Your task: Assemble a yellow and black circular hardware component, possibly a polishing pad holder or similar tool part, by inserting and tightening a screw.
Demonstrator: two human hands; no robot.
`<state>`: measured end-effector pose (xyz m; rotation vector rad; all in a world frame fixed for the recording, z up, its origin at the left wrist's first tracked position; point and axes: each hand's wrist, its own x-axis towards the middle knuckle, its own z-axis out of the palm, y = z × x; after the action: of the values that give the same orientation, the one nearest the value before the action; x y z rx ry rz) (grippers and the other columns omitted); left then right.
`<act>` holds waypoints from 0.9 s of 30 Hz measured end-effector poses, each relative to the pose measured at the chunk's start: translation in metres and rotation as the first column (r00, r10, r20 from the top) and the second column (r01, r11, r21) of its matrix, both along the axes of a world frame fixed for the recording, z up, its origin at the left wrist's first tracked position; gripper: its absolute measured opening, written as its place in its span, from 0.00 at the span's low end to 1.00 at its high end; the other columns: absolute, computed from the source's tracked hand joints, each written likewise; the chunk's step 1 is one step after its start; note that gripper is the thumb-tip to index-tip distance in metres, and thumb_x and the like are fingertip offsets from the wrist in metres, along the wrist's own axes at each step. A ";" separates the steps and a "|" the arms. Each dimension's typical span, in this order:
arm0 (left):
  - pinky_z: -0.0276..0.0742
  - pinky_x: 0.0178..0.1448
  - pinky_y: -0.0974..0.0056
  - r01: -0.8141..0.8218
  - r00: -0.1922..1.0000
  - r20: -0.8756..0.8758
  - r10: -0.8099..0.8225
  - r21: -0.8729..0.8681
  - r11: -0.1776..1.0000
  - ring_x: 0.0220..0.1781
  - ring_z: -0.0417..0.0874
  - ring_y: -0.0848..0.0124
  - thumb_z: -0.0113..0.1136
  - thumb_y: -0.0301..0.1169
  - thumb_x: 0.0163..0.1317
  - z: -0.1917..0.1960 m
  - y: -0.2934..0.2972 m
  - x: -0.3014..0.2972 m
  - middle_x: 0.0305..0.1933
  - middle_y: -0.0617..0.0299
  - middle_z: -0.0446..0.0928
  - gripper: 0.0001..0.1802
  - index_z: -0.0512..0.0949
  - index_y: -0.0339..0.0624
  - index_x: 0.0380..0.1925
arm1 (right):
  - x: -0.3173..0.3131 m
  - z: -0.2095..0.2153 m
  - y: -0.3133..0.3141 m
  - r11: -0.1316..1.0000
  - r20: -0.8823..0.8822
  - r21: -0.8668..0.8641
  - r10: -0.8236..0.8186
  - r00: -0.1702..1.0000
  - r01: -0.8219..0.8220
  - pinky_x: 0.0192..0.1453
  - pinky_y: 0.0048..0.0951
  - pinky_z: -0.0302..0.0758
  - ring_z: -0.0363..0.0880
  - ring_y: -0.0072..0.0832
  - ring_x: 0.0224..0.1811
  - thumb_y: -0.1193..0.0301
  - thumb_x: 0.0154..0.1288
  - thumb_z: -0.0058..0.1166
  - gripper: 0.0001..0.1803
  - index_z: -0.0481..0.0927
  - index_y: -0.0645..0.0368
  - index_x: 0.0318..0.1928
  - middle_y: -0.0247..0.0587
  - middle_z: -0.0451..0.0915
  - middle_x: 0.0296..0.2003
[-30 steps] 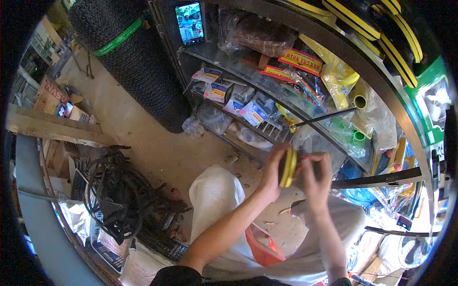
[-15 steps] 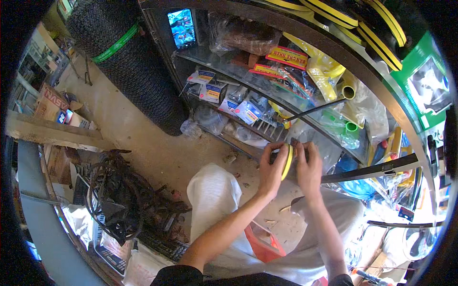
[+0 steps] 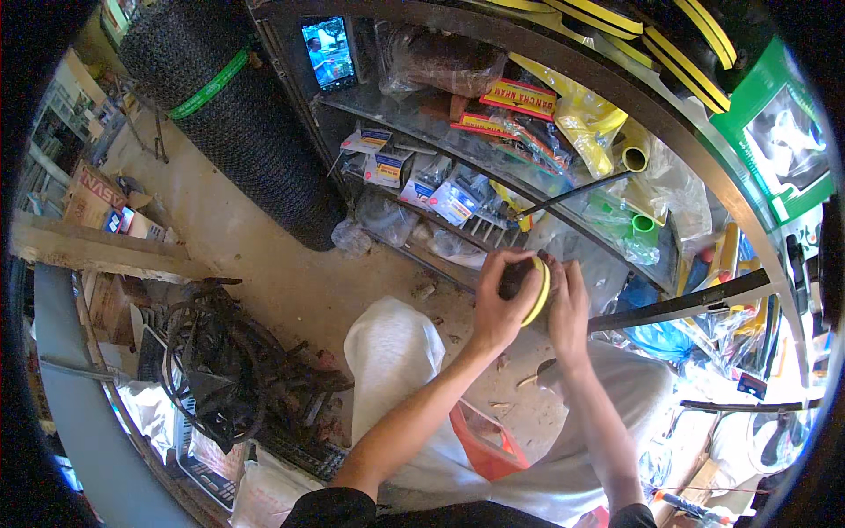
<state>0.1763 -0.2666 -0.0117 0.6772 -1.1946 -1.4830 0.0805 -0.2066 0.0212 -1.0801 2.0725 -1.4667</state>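
1. Two bare hands meet in front of a cluttered metal shelf rack [image 3: 563, 189], both closed on one flat, round yellow disc with a dark centre [image 3: 537, 292].
2. The left hand [image 3: 498, 304] wraps its fingers over the disc's top edge and presses its left face.
3. The right hand [image 3: 568, 308] lies flat against the disc's other face, fingers pointing up.
4. The disc stands on edge between the palms, just before the front edge of the lower shelf.
5. A long black rod [image 3: 572, 195] lies along the shelf above the hands, among small boxed packets [image 3: 421, 176] and clear plastic bags.
6. A tall roll of black wire mesh with a green band [image 3: 233, 114] leans at the rack's left end.
7. A tangle of dark rusty metal parts [image 3: 233, 370] sits on the concrete floor, well apart to the left.
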 end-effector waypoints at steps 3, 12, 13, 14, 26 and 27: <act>0.73 0.43 0.70 0.075 0.991 -0.133 -0.005 0.534 0.842 0.39 0.78 0.78 0.61 0.38 0.70 0.008 -0.008 0.006 0.38 0.68 0.77 0.12 0.78 0.44 0.46 | 0.028 0.008 0.004 0.986 -0.425 -0.089 0.092 0.901 -0.143 0.50 0.43 0.72 0.73 0.49 0.45 0.75 0.71 0.52 0.06 0.75 0.66 0.43 0.54 0.73 0.41; 0.70 0.62 0.62 0.123 0.992 0.038 -0.120 -0.115 0.986 0.54 0.77 0.67 0.65 0.33 0.64 0.010 -0.004 0.013 0.49 0.56 0.75 0.16 0.77 0.36 0.48 | -0.003 0.016 0.003 0.994 0.199 0.080 0.054 0.979 -0.071 0.54 0.36 0.74 0.78 0.40 0.51 0.67 0.79 0.44 0.14 0.76 0.64 0.52 0.46 0.79 0.49; 0.69 0.63 0.60 0.113 0.992 0.097 -0.085 -0.335 0.935 0.56 0.77 0.62 0.66 0.32 0.61 0.013 -0.008 0.013 0.50 0.52 0.75 0.17 0.77 0.37 0.48 | -0.009 0.012 0.002 0.995 0.421 0.044 0.065 0.905 -0.092 0.55 0.33 0.75 0.79 0.37 0.52 0.65 0.79 0.43 0.16 0.77 0.63 0.56 0.43 0.80 0.52; 0.67 0.66 0.58 0.180 0.981 0.132 -0.139 -0.383 0.906 0.59 0.75 0.61 0.64 0.34 0.61 0.017 -0.009 0.012 0.52 0.52 0.75 0.18 0.77 0.37 0.48 | -0.014 0.010 0.004 0.996 0.711 0.085 -0.043 0.702 -0.025 0.58 0.27 0.74 0.79 0.29 0.54 0.62 0.79 0.43 0.20 0.75 0.61 0.62 0.37 0.80 0.55; 0.72 0.49 0.67 0.315 0.934 0.076 -0.350 0.289 0.904 0.43 0.76 0.75 0.52 0.52 0.74 0.005 -0.018 0.015 0.43 0.61 0.79 0.25 0.76 0.39 0.51 | 0.006 0.031 0.009 0.980 -0.482 -0.134 0.066 0.874 -0.148 0.49 0.38 0.73 0.77 0.49 0.44 0.75 0.64 0.61 0.13 0.74 0.67 0.46 0.53 0.73 0.43; 0.71 0.47 0.68 0.338 0.933 0.001 -0.359 0.332 0.881 0.43 0.76 0.77 0.52 0.52 0.74 0.004 -0.017 0.016 0.43 0.62 0.79 0.25 0.76 0.39 0.50 | 0.008 0.031 0.009 0.985 -0.480 -0.113 0.065 0.875 -0.134 0.49 0.40 0.74 0.77 0.50 0.44 0.75 0.65 0.60 0.13 0.74 0.68 0.46 0.54 0.73 0.44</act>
<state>0.1926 -0.2841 -0.0082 0.7602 -1.1711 -2.0087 0.0888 -0.1979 0.0519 -1.7258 2.2001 -1.4201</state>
